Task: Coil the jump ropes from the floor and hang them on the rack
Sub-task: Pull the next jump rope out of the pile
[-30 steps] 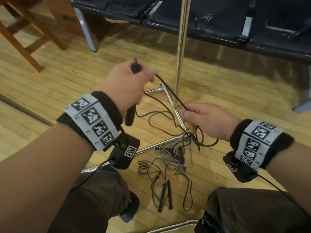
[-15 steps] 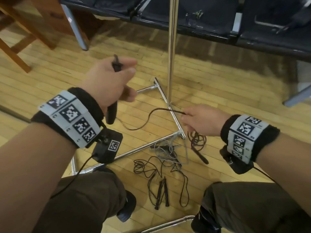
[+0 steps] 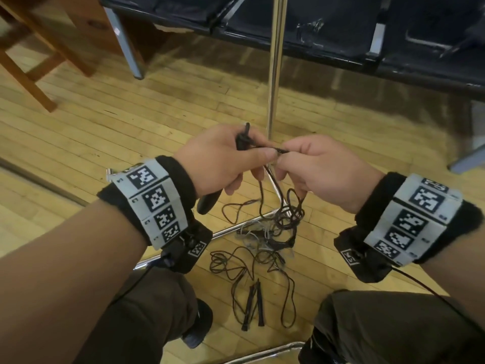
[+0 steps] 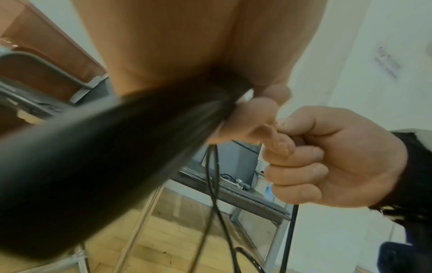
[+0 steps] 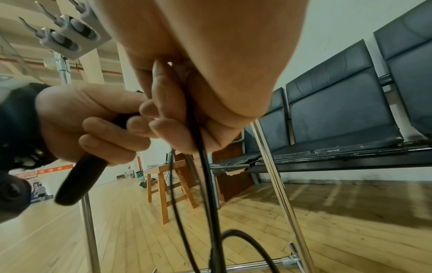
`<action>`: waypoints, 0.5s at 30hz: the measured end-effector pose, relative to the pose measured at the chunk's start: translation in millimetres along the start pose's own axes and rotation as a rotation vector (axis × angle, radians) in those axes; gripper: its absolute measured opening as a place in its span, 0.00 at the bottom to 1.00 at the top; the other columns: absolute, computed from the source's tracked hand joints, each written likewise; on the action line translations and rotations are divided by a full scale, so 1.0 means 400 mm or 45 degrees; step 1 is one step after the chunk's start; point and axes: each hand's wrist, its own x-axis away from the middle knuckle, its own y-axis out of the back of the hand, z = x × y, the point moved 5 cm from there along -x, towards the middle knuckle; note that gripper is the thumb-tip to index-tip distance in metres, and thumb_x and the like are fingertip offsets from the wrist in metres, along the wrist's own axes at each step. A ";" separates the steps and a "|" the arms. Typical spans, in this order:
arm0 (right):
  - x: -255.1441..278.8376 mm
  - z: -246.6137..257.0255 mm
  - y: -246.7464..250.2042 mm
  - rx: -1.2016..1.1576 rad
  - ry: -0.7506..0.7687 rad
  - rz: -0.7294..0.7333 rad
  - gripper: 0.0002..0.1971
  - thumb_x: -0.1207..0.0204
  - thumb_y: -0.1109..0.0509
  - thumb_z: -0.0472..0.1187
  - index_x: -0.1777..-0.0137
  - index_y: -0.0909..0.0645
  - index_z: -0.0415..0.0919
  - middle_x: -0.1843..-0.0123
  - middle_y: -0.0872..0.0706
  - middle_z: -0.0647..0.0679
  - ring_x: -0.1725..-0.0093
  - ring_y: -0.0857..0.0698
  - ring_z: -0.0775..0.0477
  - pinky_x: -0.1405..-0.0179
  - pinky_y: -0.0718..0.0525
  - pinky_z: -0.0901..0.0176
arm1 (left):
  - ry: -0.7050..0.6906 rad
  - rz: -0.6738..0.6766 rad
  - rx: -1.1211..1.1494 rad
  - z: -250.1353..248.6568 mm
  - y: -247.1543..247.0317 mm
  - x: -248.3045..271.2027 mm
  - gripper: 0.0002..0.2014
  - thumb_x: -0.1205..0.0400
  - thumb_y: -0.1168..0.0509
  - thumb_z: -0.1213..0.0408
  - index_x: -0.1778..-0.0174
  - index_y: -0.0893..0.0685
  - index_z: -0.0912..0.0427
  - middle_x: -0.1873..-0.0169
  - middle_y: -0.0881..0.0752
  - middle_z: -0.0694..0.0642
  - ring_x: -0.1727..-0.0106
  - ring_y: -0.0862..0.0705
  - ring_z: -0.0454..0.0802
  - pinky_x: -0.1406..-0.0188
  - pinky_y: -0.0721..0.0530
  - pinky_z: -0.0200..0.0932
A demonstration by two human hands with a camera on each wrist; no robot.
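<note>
Gripping a black jump-rope handle (image 3: 210,199), left hand (image 3: 220,160) curled round it, long axis slanting from the top near the thumb down and back toward the wrist, butt end low. Pinching the black cord (image 3: 265,148) just beside that, right hand (image 3: 317,169) with thumb and forefinger closed on it, the two hands nearly touching. Hanging below in loose loops, cord (image 5: 205,166) running down to the tangle at the foot of the rack (image 3: 274,74).

Lying further down on the pale plank floor (image 3: 131,122) between the knees: a second black rope (image 3: 236,261) with two handles (image 3: 253,303) side by side, pointing toward the wearer; possibly a third, greyish rope (image 3: 259,229) in the tangle, too blurred to count surely.

Standing beyond: one chrome upright, a row of dark seats (image 3: 328,24), wooden furniture (image 3: 39,48) at left.
</note>
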 end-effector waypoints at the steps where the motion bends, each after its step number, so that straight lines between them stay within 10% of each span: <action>1: 0.000 -0.002 0.002 -0.033 0.004 0.008 0.12 0.15 0.34 0.41 0.56 0.14 0.36 0.71 0.28 0.44 0.72 0.27 0.45 0.66 0.20 0.40 | -0.010 -0.074 -0.012 -0.005 0.004 -0.002 0.04 0.13 0.26 0.53 0.48 0.11 0.47 0.67 0.08 0.48 0.78 0.18 0.44 0.79 0.22 0.38; 11: -0.014 -0.222 0.004 0.176 -0.333 0.130 0.11 0.12 0.36 0.51 0.51 0.15 0.49 0.70 0.17 0.53 0.67 0.19 0.50 0.48 0.12 0.37 | -0.097 -0.938 0.235 -0.002 0.185 0.022 0.05 0.15 0.29 0.48 0.55 0.17 0.40 0.64 0.12 0.46 0.65 0.12 0.47 0.66 0.15 0.43; 15: -0.012 -0.286 -0.008 0.479 -0.437 0.244 0.13 0.10 0.41 0.48 0.50 0.17 0.46 0.64 0.10 0.48 0.66 0.17 0.52 0.67 0.20 0.59 | -0.019 -1.094 0.250 0.034 0.220 0.026 0.05 0.21 0.30 0.41 0.58 0.16 0.35 0.62 0.13 0.46 0.64 0.14 0.47 0.63 0.12 0.47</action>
